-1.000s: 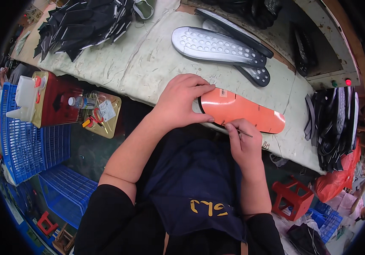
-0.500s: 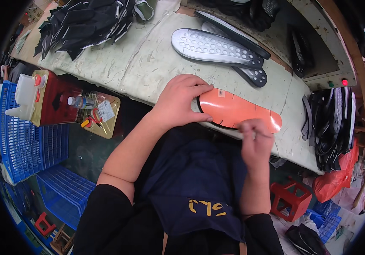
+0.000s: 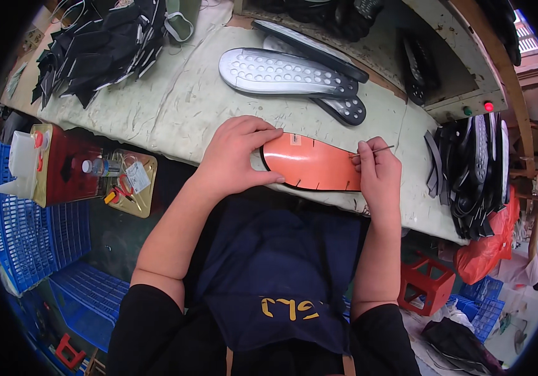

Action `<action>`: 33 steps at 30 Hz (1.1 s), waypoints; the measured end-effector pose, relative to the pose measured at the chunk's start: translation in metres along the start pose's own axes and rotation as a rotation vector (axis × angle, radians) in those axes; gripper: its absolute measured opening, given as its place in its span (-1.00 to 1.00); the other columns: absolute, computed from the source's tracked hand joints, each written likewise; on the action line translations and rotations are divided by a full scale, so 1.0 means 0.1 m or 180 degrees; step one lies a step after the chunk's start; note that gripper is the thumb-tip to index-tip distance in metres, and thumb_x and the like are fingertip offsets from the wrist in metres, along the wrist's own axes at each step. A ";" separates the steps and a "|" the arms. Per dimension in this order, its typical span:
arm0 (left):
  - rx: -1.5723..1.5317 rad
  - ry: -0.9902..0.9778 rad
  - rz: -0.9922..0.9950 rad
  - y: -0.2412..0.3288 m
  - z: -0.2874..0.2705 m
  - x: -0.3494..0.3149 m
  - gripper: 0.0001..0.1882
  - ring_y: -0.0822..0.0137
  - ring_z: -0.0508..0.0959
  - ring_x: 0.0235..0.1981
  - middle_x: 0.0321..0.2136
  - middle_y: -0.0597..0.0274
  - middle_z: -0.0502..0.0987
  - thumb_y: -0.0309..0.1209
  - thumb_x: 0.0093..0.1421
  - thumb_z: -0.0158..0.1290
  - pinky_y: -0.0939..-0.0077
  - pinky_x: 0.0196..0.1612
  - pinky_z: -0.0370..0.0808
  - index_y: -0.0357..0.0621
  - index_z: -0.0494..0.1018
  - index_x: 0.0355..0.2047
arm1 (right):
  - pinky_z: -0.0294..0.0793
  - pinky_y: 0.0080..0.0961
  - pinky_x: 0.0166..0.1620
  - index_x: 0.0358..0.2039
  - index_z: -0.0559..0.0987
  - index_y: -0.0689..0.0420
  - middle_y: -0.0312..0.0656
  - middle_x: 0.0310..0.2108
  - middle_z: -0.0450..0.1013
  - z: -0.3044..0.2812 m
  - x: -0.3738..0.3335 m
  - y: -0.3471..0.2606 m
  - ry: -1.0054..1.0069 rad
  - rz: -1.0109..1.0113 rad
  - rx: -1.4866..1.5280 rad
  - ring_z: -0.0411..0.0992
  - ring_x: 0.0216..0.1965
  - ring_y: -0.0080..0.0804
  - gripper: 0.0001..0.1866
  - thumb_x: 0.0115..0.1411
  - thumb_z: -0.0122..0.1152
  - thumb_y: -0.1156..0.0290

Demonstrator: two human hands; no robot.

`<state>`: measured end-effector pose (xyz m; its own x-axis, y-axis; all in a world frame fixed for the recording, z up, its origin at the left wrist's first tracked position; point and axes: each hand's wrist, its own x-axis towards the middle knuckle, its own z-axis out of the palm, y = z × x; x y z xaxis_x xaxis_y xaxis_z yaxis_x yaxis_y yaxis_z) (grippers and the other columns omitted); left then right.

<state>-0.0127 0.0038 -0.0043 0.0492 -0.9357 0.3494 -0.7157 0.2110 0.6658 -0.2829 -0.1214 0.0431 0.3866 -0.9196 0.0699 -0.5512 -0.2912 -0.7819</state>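
Observation:
On the bench in front of me lies a glossy orange sole-shaped template [image 3: 316, 164] with a dark rim and short dark marks along its edges. My left hand [image 3: 231, 153] grips its rounded left end, thumb on the near side and fingers on the far side. At the template's right end, my right hand [image 3: 378, 175] pinches a thin pen-like stick [image 3: 381, 150] between thumb and fingers. The stick's left tip is at the template's far edge. My right hand hides the template's right end.
Silver-and-black shoe soles [image 3: 287, 72] lie beyond the template. A pile of black cut pieces [image 3: 103, 53] sits at the far left. More black soles [image 3: 475, 169] hang over the bench's right end. A metal machine [image 3: 463, 113] with a red light stands behind; blue crates [image 3: 87, 294] are below left.
My right hand has moved from the template's near edge to its far edge, and the stick now shows clearly. My left hand keeps its grip. The whole view has shifted somewhat.

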 end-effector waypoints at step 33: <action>0.0034 0.0043 0.0005 0.02 0.01 -0.05 -0.23 -0.05 0.60 0.04 -0.03 0.08 0.65 -0.14 -0.20 0.55 0.11 0.19 0.51 -0.19 0.66 0.06 | 0.49 -0.25 -0.28 -0.33 0.58 0.21 -0.11 -0.45 0.55 -0.10 -0.73 0.29 -0.0297 -0.1957 -0.0983 0.53 -0.41 -0.09 -0.91 0.35 0.29 0.53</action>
<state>-0.0152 0.0082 -0.0052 0.0575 -0.9314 0.3594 -0.7230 0.2093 0.6583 -0.3345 -0.0657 0.0217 0.7505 -0.5411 0.3794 -0.3915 -0.8265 -0.4044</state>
